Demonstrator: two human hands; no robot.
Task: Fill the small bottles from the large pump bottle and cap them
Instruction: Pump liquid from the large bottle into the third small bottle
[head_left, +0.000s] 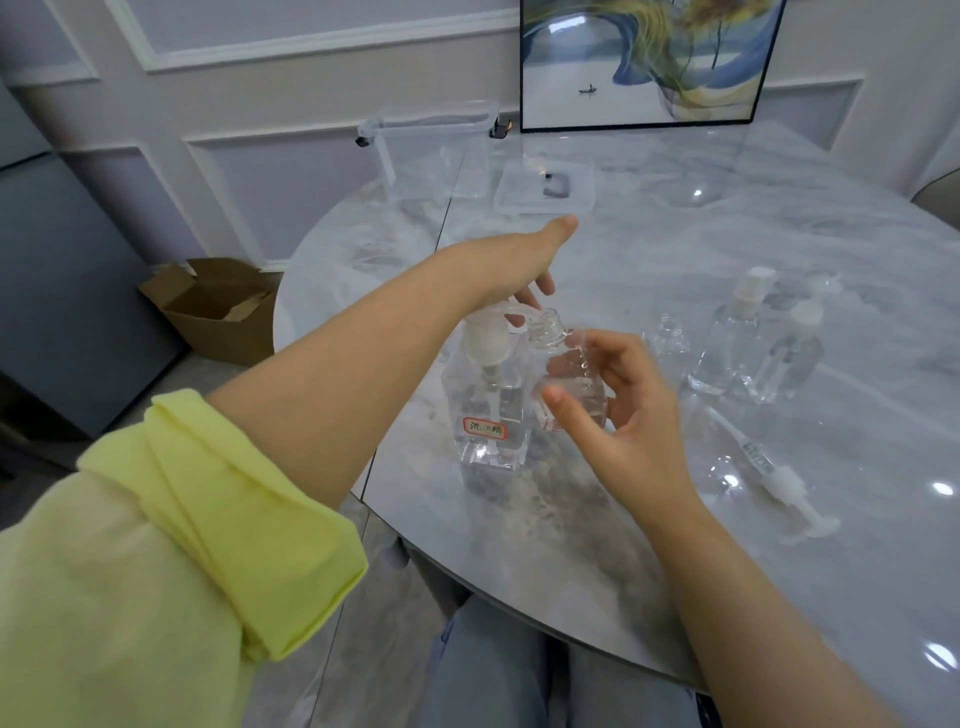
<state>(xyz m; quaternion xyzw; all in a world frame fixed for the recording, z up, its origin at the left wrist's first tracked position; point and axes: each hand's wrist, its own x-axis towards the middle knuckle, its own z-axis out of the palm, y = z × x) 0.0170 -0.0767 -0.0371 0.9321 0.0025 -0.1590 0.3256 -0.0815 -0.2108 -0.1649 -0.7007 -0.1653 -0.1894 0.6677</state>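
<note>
The large clear pump bottle (488, 415) with a red-edged label stands near the table's left edge. My left hand (519, 265) lies on top of its white pump head (485, 338), fingers pointing down over the nozzle. My right hand (618, 410) grips a small clear uncapped bottle (563, 374), tilted, with its open neck right at the nozzle. Another uncapped small bottle (670, 345) stands to the right. Two capped small bottles (727, 348) (789, 358) stand beyond it. A loose white pump cap with its tube (774, 478) lies on the table at the right.
The round marble table (675, 249) carries a clear plastic box (431, 150) and its flat lid (543, 187) at the back. A framed picture (644, 62) leans on the wall. An open cardboard box (218, 306) sits on the floor at left.
</note>
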